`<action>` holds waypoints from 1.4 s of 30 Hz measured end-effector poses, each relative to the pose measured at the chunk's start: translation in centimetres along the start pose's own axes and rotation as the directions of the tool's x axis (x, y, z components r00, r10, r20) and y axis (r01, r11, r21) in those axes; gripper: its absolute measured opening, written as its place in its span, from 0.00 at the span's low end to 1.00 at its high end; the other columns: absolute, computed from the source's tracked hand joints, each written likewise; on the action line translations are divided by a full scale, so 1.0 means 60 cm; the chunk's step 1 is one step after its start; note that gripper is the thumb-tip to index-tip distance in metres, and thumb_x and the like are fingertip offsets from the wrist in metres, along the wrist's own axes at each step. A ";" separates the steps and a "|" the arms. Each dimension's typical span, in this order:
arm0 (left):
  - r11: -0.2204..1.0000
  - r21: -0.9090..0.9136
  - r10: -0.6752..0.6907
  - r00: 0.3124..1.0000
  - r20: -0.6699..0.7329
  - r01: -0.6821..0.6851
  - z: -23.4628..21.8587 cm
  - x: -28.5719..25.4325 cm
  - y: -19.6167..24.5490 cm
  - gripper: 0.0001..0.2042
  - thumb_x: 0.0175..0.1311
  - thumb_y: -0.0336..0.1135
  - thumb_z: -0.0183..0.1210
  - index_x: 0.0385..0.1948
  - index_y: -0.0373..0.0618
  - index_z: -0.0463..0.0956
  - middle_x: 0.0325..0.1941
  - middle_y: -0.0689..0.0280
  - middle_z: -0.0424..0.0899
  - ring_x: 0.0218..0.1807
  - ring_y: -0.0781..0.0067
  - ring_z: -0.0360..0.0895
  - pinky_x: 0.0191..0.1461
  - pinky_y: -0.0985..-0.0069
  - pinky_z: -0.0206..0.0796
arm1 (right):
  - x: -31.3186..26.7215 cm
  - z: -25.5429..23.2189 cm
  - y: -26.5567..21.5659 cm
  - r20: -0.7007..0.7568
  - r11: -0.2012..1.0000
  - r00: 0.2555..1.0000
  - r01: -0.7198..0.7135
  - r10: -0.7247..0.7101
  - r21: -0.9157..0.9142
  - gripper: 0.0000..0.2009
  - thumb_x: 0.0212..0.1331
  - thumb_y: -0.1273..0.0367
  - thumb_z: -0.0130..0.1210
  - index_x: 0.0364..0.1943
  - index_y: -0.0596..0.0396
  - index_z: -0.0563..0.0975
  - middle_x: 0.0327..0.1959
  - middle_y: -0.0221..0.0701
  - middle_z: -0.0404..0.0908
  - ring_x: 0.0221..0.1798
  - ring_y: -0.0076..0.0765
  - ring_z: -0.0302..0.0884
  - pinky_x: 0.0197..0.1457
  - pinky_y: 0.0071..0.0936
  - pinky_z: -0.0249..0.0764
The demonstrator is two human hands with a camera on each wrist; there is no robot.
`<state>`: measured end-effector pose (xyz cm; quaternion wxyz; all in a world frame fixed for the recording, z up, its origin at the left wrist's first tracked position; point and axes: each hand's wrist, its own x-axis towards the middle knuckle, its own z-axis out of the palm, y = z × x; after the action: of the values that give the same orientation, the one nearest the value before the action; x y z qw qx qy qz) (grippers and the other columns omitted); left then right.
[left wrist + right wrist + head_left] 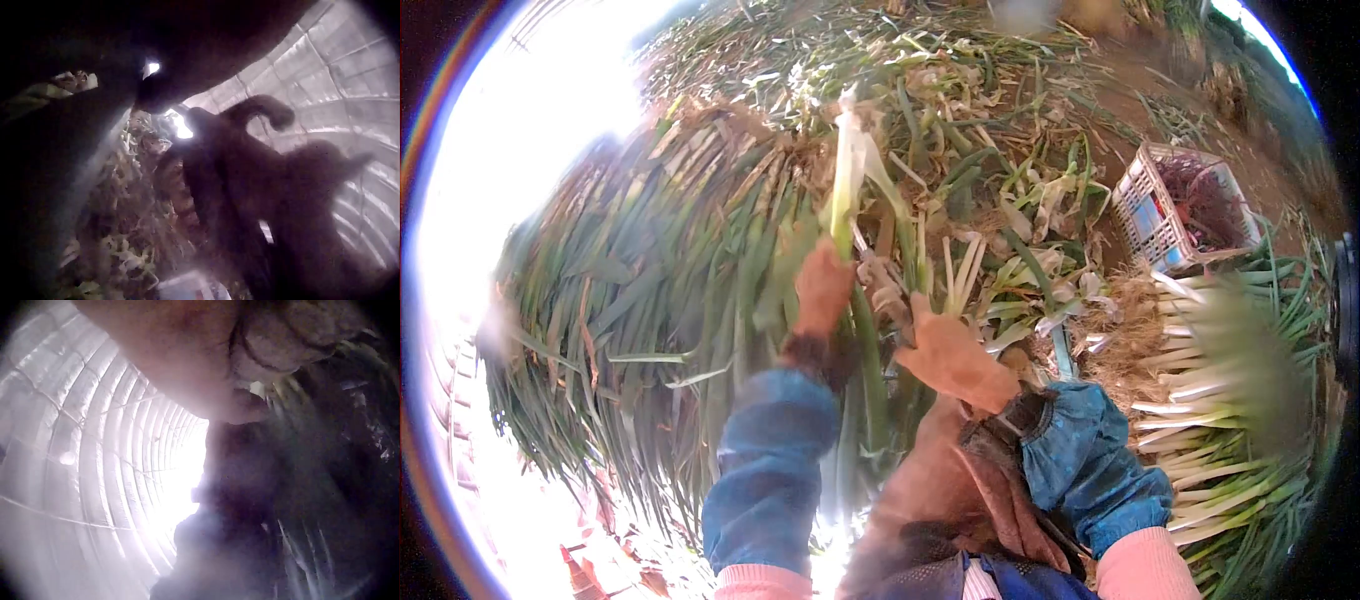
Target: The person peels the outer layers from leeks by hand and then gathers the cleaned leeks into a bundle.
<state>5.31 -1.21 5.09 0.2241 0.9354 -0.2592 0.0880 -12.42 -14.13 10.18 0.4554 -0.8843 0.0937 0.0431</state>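
Note:
A green onion [846, 180] stands up in front of me, its white root end on top and its green part lower. My left hand [822, 285] grips it around the green part. Just to the right, my right hand [955, 358] has its fingers curled at the lower end of an outer leaf [890, 190] that splays away from the stalk. Greyish fingertips [885, 287] show between the hands. In the right wrist view the right hand [181, 356] fills the top; the left wrist view is mostly dark.
A large heap of green onions [650, 270] lies on the left. Peeled leaves [1040, 210] litter the ground ahead. At the right, a white plastic crate [1145, 215] holds reddish netting, and trimmed green onions [1200, 400] lie in a row, roots inward.

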 end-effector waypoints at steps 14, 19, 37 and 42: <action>0.983 0.017 -0.171 0.872 0.458 0.184 0.014 -0.256 0.059 0.14 0.50 0.31 0.55 0.39 0.41 0.65 0.34 0.48 0.76 0.38 0.41 0.74 0.38 0.51 0.66 | 0.100 0.023 0.114 -0.018 0.974 0.994 -0.110 0.108 -0.200 0.21 0.48 0.65 0.51 0.41 0.71 0.64 0.29 0.56 0.76 0.37 0.61 0.75 0.42 0.48 0.71; 0.960 0.277 0.061 0.997 -0.041 -0.047 -0.066 -0.123 0.007 0.12 0.51 0.37 0.57 0.32 0.39 0.70 0.35 0.51 0.71 0.45 0.47 0.68 0.49 0.57 0.64 | 0.099 0.035 0.089 -0.012 0.991 0.995 -0.102 0.101 -0.089 0.23 0.49 0.64 0.53 0.41 0.73 0.65 0.31 0.58 0.75 0.40 0.60 0.74 0.43 0.45 0.70; 0.924 0.259 -0.314 0.945 0.092 0.282 -0.048 -0.167 -0.026 0.06 0.47 0.33 0.55 0.26 0.43 0.71 0.24 0.52 0.78 0.31 0.46 0.77 0.33 0.55 0.68 | 0.041 0.068 -0.025 0.255 0.996 0.963 0.080 -0.089 0.048 0.19 0.47 0.67 0.53 0.38 0.67 0.62 0.27 0.58 0.74 0.37 0.65 0.73 0.40 0.48 0.69; 0.904 0.345 -0.309 0.944 0.121 0.252 -0.034 -0.190 -0.010 0.05 0.49 0.31 0.54 0.27 0.43 0.71 0.25 0.53 0.79 0.31 0.48 0.78 0.33 0.56 0.68 | 0.033 0.079 0.001 0.210 0.997 0.975 0.060 -0.069 0.051 0.21 0.47 0.66 0.53 0.39 0.68 0.62 0.27 0.58 0.75 0.35 0.64 0.73 0.40 0.48 0.69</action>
<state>-4.17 5.24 3.47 0.0540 0.9909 -0.1220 0.0150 -10.45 -10.59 7.04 0.4835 -0.8669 0.0169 0.1202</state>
